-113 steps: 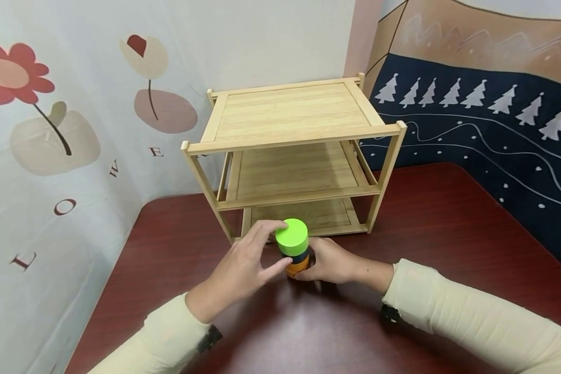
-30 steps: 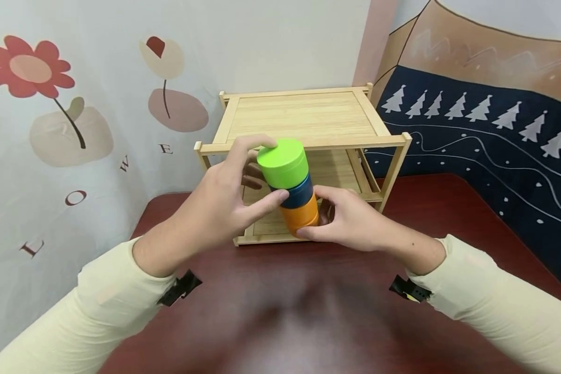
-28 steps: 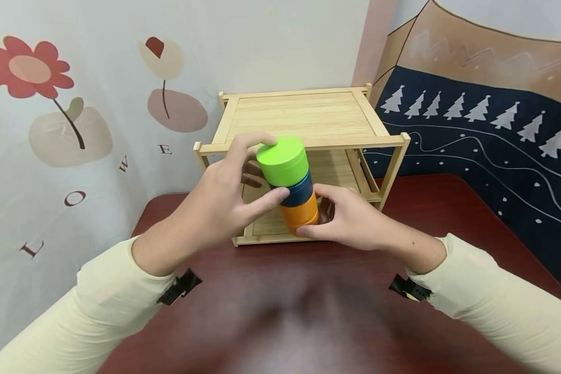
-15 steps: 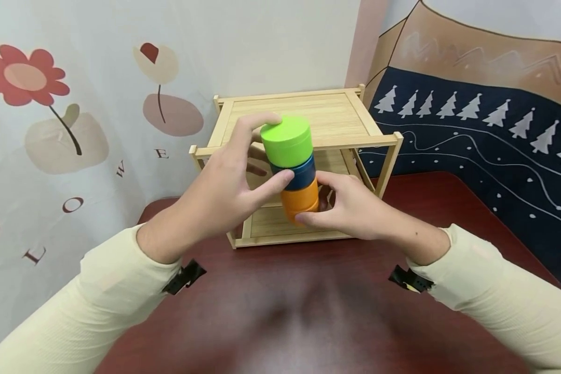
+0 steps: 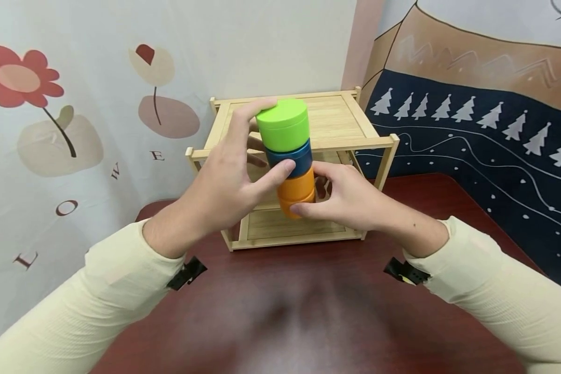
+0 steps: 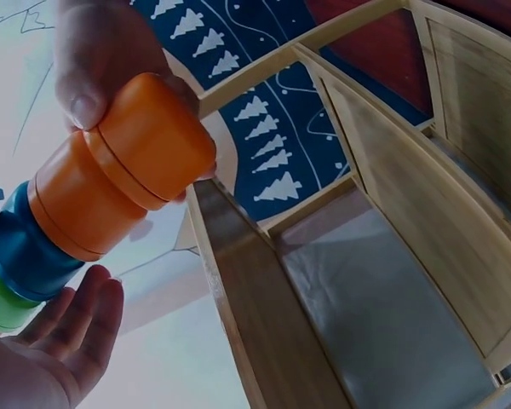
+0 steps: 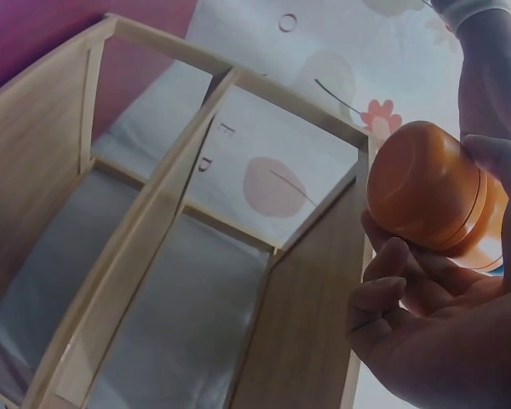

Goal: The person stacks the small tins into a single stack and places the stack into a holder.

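A cylindrical container [image 5: 296, 186] is held up, slightly tilted, in front of a wooden rack [image 5: 304, 143]. It has a bright green top [image 5: 284, 126], a dark blue middle [image 5: 301, 158] and an orange lower part [image 6: 94, 200] with a groove round it. My left hand [image 5: 226, 179] holds the upper part, index finger at the edge of the green top and thumb on the blue band. My right hand [image 5: 350, 197] grips the orange part from the right, thumb near its bottom. In the right wrist view, the orange base [image 7: 422, 183] shows from below.
The rack has three flat wooden shelves and stands toward the back of a dark red table [image 5: 318, 306]. Its front corner posts [image 5: 385, 163] rise close behind the hands. Behind it hang a white flower-printed cloth [image 5: 89, 130] and a dark blue cloth [image 5: 453, 132] with tree shapes.
Both hands have lifted the container from the table to the height of the rack's top shelf, still rising during the last second. Their hold looks the same. The head view has shifted slightly.
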Demonstrator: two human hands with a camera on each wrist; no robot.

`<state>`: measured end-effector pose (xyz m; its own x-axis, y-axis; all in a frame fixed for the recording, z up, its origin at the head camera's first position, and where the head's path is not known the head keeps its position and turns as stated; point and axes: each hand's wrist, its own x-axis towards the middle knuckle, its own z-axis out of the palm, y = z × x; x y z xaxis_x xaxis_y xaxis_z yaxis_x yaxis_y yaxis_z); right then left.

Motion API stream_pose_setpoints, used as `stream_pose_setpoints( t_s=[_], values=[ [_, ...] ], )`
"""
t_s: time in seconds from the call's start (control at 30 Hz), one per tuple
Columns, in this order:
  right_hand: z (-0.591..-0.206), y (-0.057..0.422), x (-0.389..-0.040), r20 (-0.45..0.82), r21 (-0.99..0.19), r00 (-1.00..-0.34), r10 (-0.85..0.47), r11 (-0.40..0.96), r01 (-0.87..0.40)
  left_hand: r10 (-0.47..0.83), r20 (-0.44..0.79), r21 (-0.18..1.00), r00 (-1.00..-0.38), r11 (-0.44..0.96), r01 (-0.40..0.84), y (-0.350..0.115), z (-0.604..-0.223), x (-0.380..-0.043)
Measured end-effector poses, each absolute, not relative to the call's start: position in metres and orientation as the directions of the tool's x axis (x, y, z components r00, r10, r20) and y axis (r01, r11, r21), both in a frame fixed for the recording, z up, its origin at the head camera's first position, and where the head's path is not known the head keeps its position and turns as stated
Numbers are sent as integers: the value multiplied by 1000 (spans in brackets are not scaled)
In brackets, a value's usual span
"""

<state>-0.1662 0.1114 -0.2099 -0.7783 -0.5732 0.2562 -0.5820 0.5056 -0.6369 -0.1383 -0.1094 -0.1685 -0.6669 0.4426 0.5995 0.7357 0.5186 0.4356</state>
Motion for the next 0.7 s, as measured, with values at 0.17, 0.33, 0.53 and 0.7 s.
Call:
stream_pose_setpoints(
  t_s=[0.17, 0.33, 0.53, 0.7],
  values=[
    [-204, 110, -168, 272, -626, -778, -566, 510, -589, 432, 619, 408, -656, 537, 739, -110, -164, -141],
    [-196, 111, -172, 304, -616, -769, -563, 499, -609, 429, 622, 391, -655, 554, 735, -107, -153, -144],
    [-186, 114, -176, 325, -616, -764, -557, 489, -618, 440, 597, 388, -670, 573, 722, -103, -139, -147],
    [-181, 114, -177, 332, -620, -776, -537, 496, -608, 446, 592, 386, -671, 575, 722, -101, -131, -150]
  ],
)
